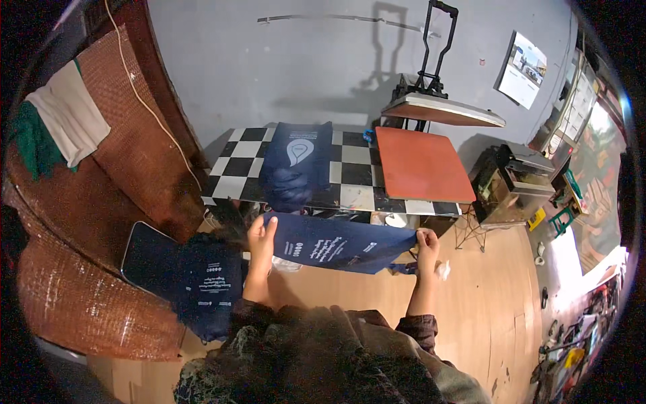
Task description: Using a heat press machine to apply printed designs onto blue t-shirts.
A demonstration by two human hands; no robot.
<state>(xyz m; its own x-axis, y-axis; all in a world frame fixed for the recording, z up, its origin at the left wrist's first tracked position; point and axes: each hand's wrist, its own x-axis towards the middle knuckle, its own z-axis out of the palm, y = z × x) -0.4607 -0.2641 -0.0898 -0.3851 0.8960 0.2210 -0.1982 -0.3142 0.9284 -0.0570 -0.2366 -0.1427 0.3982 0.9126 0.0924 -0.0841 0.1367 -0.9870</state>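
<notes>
A dark blue printed cloth (343, 242) is stretched between my two hands in front of the checkered table. My left hand (261, 242) grips its left end, thumb on top. The right end is pinched by my right hand (427, 247). Beyond the cloth, another dark blue printed cloth (303, 151) lies on the table and hangs over its front edge. To its right is a heat press with an orange lower pad (424, 164); its upper plate (444, 108) is raised. More printed dark blue cloth (209, 288) hangs at my left.
The black-and-white checkered table (353, 164) stands against a grey wall. A brown woven-covered seat (91, 298) is at the left, with a white and green cloth (73, 113) on its back. Right of the table stands a glass tank (515, 192) on a stand. Assorted items lie at the far right.
</notes>
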